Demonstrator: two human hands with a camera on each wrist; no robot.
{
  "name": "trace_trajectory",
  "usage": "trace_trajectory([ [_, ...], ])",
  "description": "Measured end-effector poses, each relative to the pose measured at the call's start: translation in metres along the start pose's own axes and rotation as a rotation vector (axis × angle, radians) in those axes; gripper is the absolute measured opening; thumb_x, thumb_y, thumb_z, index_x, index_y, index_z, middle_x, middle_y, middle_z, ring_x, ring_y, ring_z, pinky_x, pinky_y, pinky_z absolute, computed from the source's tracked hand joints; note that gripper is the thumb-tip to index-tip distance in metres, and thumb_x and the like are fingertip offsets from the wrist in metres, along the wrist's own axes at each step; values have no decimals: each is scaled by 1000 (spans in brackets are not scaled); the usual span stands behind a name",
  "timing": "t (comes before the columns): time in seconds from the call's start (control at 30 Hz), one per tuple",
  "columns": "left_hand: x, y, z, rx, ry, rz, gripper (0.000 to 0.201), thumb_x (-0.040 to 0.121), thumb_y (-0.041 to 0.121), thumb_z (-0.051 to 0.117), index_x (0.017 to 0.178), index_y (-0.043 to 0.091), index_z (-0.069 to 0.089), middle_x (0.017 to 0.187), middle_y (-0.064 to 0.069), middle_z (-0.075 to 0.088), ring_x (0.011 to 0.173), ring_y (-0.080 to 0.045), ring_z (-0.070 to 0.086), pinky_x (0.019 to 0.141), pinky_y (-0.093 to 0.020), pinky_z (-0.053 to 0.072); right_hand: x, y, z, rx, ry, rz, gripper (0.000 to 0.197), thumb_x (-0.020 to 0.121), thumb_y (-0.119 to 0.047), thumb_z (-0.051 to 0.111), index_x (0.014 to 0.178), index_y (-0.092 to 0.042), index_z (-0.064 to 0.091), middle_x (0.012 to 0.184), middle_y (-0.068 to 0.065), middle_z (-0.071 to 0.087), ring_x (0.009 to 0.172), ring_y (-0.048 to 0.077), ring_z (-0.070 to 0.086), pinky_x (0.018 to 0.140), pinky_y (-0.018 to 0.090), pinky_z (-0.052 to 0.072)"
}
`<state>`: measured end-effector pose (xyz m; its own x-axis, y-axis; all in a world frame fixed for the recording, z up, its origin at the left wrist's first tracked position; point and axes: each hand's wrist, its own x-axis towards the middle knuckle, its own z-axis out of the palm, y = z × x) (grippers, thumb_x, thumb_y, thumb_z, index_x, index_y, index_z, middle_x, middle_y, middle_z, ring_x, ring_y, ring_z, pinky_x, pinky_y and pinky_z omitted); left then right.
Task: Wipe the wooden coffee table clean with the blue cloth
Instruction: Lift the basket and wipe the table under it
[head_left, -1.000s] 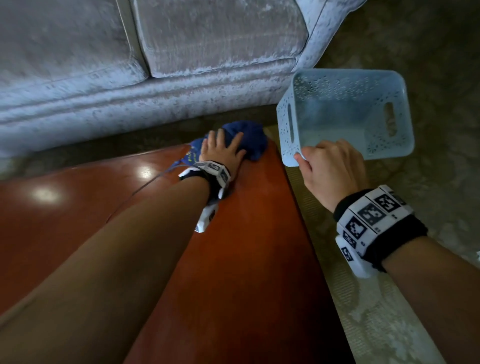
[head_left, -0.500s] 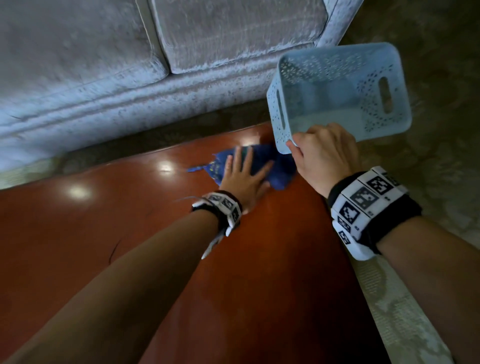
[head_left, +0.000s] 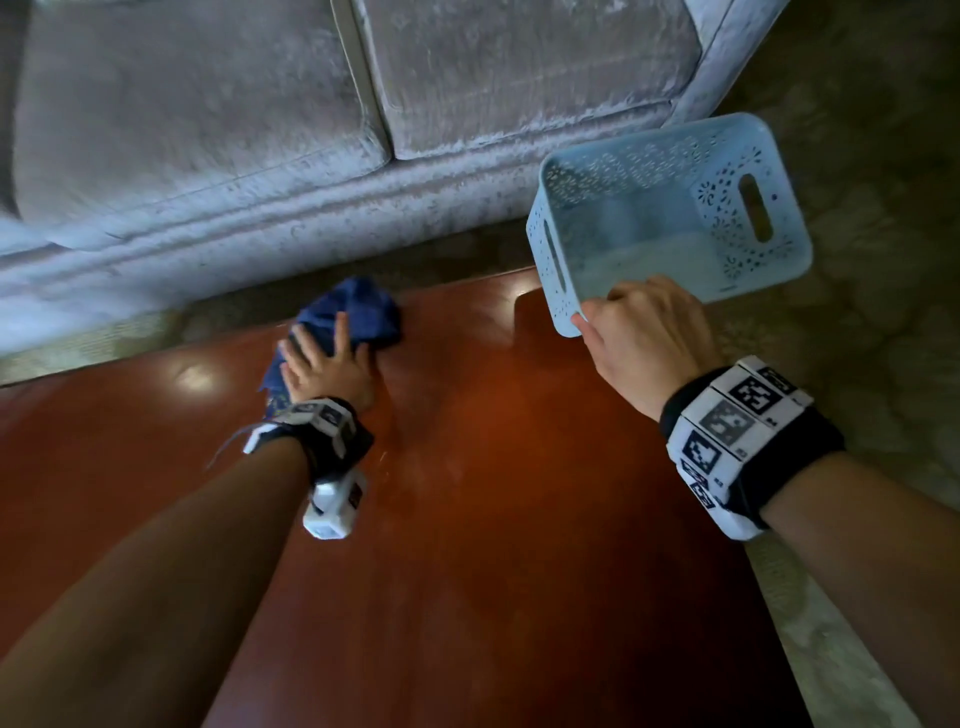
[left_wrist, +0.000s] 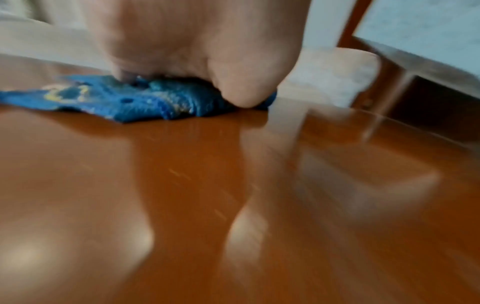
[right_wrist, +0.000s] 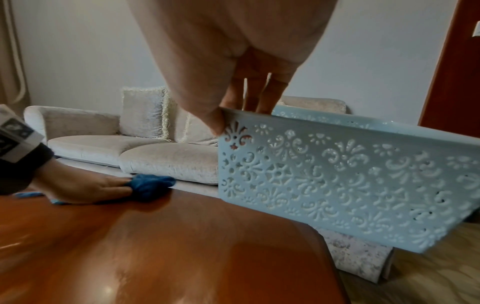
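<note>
The blue cloth (head_left: 358, 312) lies bunched near the far edge of the glossy wooden coffee table (head_left: 519, 493). My left hand (head_left: 324, 364) presses flat on it with straight, spread fingers; the cloth (left_wrist: 135, 100) shows under my palm in the left wrist view, and the right wrist view shows it (right_wrist: 152, 185) past my fingertips. My right hand (head_left: 639, 338) grips the near rim of a pale blue perforated basket (head_left: 670, 208), held tilted in the air above the table's far right corner. Thumb and fingers pinch the basket (right_wrist: 337, 174) wall.
A pale velvet sofa (head_left: 311, 130) runs along the far side of the table, with cushions (right_wrist: 142, 115) on it. Patterned carpet (head_left: 883, 260) lies to the right and between table and sofa. A dark red door (right_wrist: 451, 72) stands at the right.
My left hand has slid the cloth leftward along the far edge, away from the basket. The right hand still holds the basket lifted over the corner.
</note>
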<state>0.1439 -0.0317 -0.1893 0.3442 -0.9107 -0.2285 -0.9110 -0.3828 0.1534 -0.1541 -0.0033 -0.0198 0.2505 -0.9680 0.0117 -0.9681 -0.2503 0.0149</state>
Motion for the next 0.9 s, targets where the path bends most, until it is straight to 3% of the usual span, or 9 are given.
trace_trajectory([
  [0.1,21,-9,-23,-79,-128,-261,58,97,36,31,150,22,12,155,-23,-3,141,-46,-2,112,-62,2,1,-2,-1,8,30,9,15,88,-19,66,79,-7,71,63,11,63,53,25,51,56,30,38],
  [0.2,17,14,-18,-104,-129,-257,60,96,38,30,150,22,11,155,-24,-5,141,-47,-5,111,-63,-1,1,1,-2,8,40,29,12,87,-17,66,79,-9,71,63,11,63,55,26,54,56,31,42],
  [0.27,6,41,-5,-83,-82,-121,61,94,45,30,150,28,14,155,-23,-3,141,-47,-5,111,-63,0,1,6,-1,1,55,42,9,86,-15,68,80,-9,71,64,11,64,56,28,56,56,33,46],
  [0.33,-7,75,8,-25,-59,101,62,90,51,28,148,33,17,154,-27,2,140,-49,-2,111,-61,4,-1,13,0,0,60,46,11,87,-16,66,81,-9,71,65,12,64,57,29,57,58,35,48],
  [0.53,-60,173,34,202,-244,785,59,93,58,25,147,41,9,157,-19,-7,141,-44,-13,113,-60,-2,-7,33,-3,-34,76,109,16,88,-18,64,78,-7,71,64,15,62,59,34,56,55,36,43],
  [0.63,-71,191,40,290,-247,985,58,94,58,24,147,42,8,157,-18,-6,141,-44,-10,112,-60,-1,-12,43,-7,-64,76,111,13,83,-14,69,73,-6,70,60,15,60,56,33,55,53,33,40],
  [0.77,-51,216,35,322,-240,952,58,94,61,20,147,44,5,158,-15,-5,142,-44,-8,114,-58,3,-20,62,-6,-52,49,148,22,92,-22,59,83,-5,70,69,17,64,64,34,57,59,38,44],
  [0.9,-23,247,29,236,-259,683,59,95,58,22,148,39,4,158,-14,-8,142,-43,-8,115,-53,3,-28,73,-6,-29,-7,163,26,95,-26,53,89,-7,70,76,15,66,69,32,58,63,42,49],
])
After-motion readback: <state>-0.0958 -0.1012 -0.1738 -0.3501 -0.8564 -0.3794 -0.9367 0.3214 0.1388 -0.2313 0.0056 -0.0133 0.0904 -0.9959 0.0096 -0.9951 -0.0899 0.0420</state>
